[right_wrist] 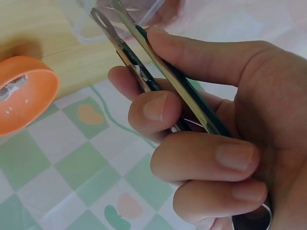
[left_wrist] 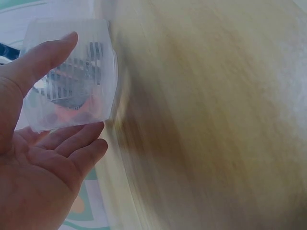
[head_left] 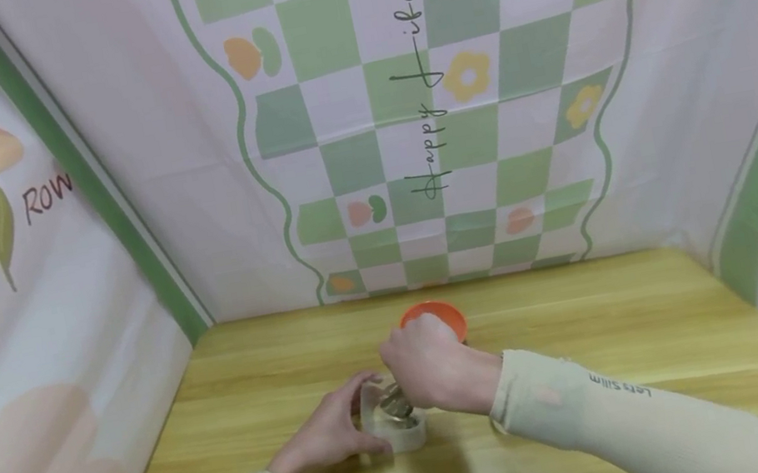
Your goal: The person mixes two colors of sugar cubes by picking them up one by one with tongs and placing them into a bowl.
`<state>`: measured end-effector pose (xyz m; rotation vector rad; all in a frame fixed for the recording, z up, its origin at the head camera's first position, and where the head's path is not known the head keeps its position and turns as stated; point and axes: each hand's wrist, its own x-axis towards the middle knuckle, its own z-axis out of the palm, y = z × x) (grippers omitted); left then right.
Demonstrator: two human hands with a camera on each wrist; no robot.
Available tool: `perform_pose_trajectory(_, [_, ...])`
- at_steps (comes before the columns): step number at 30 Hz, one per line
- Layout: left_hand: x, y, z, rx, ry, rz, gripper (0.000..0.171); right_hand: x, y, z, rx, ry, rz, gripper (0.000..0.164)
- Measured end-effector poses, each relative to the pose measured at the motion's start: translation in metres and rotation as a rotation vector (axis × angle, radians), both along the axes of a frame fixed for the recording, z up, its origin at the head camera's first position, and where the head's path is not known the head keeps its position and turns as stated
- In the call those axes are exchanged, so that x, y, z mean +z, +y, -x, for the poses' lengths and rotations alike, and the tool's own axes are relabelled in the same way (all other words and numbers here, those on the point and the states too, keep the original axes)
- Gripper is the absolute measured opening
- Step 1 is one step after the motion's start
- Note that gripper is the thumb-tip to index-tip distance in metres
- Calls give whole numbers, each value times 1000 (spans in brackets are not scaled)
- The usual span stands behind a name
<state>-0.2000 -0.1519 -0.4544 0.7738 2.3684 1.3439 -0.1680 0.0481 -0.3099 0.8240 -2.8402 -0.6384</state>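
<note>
My left hand [head_left: 333, 429] grips a clear plastic box [head_left: 409, 439], the thumb on one side and the fingers round the other. Metal tongs [right_wrist: 165, 79] are held in my right hand [head_left: 434, 364], with the fingers wrapped about their two arms and a ring at the handle end. Their slotted head [left_wrist: 72, 81] reaches down into the box and shows through its wall in the left wrist view. What lies between the tong ends cannot be made out.
An orange bowl [head_left: 453, 318] stands just beyond my right hand, with something pale and shiny inside it in the right wrist view. The wooden table [head_left: 591, 317] ends at a printed cloth backdrop [head_left: 488, 166], and more cloth hangs at both sides.
</note>
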Motion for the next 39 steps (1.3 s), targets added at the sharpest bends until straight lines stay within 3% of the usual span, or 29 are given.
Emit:
perform_pose_trajectory(7, [0, 0, 0, -11, -9, -14, 94, -4, 3, 3, 2, -12, -25, 29])
perform_pose_trajectory(15, [-1, 0, 0, -9, -9, -17, 94, -8, 9, 7, -4, -70, 2, 20])
perform_pose_trajectory(33, [-3, 0, 0, 7, -5, 31, 99, -29, 41, -3, 108, 52, 197, 30])
perform_pose_trajectory(39, [-5, 0, 0, 10, -9, 24, 99, -32, 48, -8, 83, 14, 277, 39])
